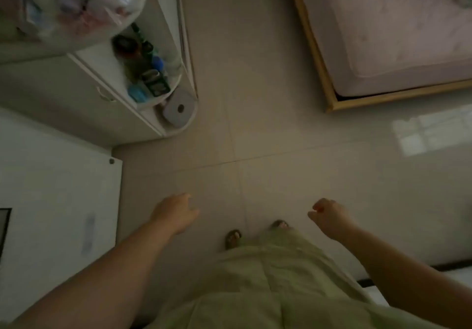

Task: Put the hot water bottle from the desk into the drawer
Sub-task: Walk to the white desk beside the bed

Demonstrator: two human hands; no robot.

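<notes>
I look straight down at a tiled floor. My left hand (175, 211) hangs over the floor with loose fingers and holds nothing. My right hand (328, 215) is curled, fingers bent inward, with nothing in it. No hot water bottle shows anywhere. A white desk top (58, 201) lies at the left, beside my left forearm. A white cabinet front with a small handle (104, 96) stands at the upper left; whether it is the drawer I cannot tell.
White corner shelves (150, 73) hold bottles and small boxes, with a roll of tissue (180, 109) at the bottom. A plastic bag of items (76, 2) sits on top. A wooden-framed bed (383, 47) fills the upper right. My feet in sandals (233, 236) stand on the floor.
</notes>
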